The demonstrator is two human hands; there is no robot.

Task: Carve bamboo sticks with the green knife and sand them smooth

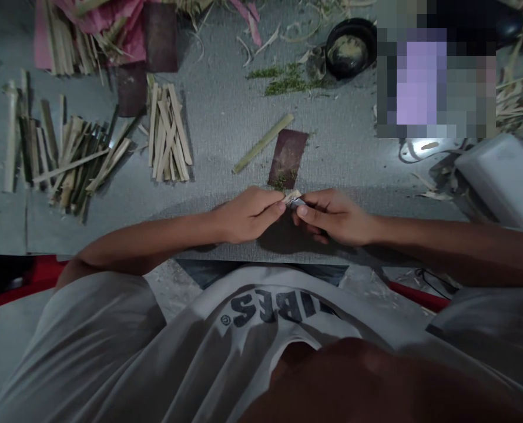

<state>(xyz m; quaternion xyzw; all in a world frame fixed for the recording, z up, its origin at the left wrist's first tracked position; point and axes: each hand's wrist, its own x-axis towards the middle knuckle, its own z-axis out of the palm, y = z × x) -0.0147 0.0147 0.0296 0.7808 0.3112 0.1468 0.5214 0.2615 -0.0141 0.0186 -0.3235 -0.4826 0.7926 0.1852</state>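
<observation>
Pinching a short bamboo piece (291, 196) between thumb and fingertips, the left hand (248, 214) is closed on it at the near edge of the grey mat (226, 117). The right hand (334, 218) meets it, closed on a grey sliver (299, 202) too small to identify. The piece is pale, stubby and flat-cut. Just beyond lie a dark brown sandpaper sheet (288, 154), dusted green, and a long green bamboo strip (264, 143). Pale split bamboo sticks (167, 132) are heaped leftward, and a glossy black bowl (351, 47) sits near the far edge.
</observation>
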